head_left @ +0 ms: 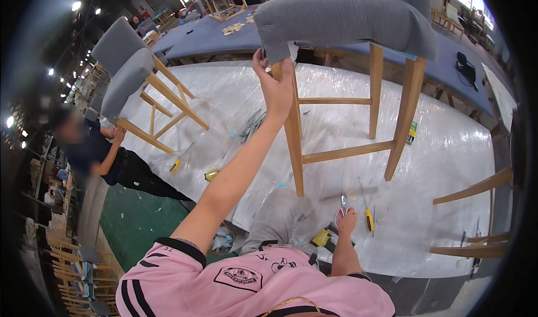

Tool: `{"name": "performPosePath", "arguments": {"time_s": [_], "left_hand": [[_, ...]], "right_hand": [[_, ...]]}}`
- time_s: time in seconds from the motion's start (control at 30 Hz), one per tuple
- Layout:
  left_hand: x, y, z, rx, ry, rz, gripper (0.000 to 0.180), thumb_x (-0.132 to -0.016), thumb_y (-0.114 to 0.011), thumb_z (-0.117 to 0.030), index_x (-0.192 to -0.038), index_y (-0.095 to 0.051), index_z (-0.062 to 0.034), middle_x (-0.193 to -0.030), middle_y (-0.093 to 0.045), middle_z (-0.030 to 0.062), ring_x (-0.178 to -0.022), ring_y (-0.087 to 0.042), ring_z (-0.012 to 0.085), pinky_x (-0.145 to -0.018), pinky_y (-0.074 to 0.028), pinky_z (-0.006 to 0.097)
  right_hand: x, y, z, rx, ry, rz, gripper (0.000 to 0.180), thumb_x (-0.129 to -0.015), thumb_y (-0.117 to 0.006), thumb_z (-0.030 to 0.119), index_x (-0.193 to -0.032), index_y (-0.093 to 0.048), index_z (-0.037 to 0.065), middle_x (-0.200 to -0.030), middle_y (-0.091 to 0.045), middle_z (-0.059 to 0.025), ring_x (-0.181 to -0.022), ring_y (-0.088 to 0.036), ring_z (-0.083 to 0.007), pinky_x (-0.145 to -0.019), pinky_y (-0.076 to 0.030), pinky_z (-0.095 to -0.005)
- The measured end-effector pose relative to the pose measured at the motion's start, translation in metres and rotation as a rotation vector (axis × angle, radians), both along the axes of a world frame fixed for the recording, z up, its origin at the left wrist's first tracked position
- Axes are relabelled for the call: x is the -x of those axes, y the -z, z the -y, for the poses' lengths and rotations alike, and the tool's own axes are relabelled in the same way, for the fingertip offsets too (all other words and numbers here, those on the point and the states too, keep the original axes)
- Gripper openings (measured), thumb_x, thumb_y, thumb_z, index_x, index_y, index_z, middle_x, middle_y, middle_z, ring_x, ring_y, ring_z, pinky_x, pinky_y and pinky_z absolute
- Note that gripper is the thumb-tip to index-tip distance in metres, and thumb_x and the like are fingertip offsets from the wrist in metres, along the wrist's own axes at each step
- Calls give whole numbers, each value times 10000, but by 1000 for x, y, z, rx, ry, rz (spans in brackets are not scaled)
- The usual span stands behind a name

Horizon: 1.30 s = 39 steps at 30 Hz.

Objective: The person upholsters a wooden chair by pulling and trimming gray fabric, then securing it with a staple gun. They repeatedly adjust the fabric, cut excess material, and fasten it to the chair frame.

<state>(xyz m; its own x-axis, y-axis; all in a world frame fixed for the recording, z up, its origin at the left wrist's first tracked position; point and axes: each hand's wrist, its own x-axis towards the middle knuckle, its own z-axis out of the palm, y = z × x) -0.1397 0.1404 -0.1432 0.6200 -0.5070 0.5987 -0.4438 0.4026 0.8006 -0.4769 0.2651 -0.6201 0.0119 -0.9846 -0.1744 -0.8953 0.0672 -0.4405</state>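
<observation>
– Since you've got the better view, what's each hand doing?
– Left hand (274, 90) is wrapped around the top of a wooden leg (293, 149) on the grey chair (347, 22), right up by the seat's fabric corner. Right hand (347, 221) is closed on a red-handled tool (344, 200). Scissors or pliers? Too small to tell.
– And where's the chair sitting?
– Out in front, seat up, legs down over the film-wrapped table (426, 227). Can't tell if every foot touches. There's a yellow-handled screwdriver (369, 220) just right of the right hand, and a yellow-and-black tool (322, 238) on its left.
– Anyone else around?
– Yep, a co-worker (112, 163) in dark clothes off left, hands at a second grey chair (129, 81). Small wooden pieces (232, 29) lie on the blue table (193, 42) behind.
</observation>
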Motion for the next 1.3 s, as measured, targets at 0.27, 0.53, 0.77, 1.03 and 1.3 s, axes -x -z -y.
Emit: {"name": "performPosePath", "arguments": {"time_s": [0.27, 0.53, 0.77, 1.03, 1.3], "left_hand": [[27, 5, -6, 216, 2, -284, 485, -1039, -612, -469, -1266, -412, -89, -1276, -501, 95, -1105, -465, 183, -945, -394, 312], [41, -4, -28, 251, 7, -240, 411, -1047, -618, -393, -1095, -717, 2, -1316, -612, 135, -1343, -493, 237, -1095, -349, 377], [47, -17, -35, 186, 34, -300, 433, -999, -668, -398, -1100, -766, 11, -1443, -555, 167, -1304, -524, 314, -1124, -375, 429], [42, -10, -38, 206, 41, -261, 303, -972, -726, -268, -1072, -768, 15, -1395, -571, 109, -1180, -564, 228, -1020, -432, 375], [40, -2, -37, 177, 116, -322, 385, -955, -722, -357, -997, -785, 20, -1597, -426, 162, -1473, -311, 364, -1205, -259, 518]], "right_hand": [[57, -37, -11, -453, 453, 653, 519, -902, -769, 427, -1222, -575, 68, -872, -688, -101, -759, -699, -251, -618, -560, -402], [92, -192, -27, -417, 16, 1434, 606, -913, -768, 465, -1311, -617, 34, -806, -588, -3, -617, -551, -110, -517, -425, -273], [59, -417, 147, -246, -565, 657, 627, -821, -873, 130, -1393, -626, 61, -1015, -655, 18, -914, -610, -85, -865, -553, -306], [-74, -613, 213, 149, -1085, 15, 889, -739, -726, 806, -1259, -701, 85, -796, -593, -26, -704, -523, -165, -625, -407, -334], [-102, -635, 235, 161, -1164, -80, 983, -679, -718, 868, -1258, -731, 74, -817, -691, -71, -638, -576, -149, -525, -423, -291]]}}
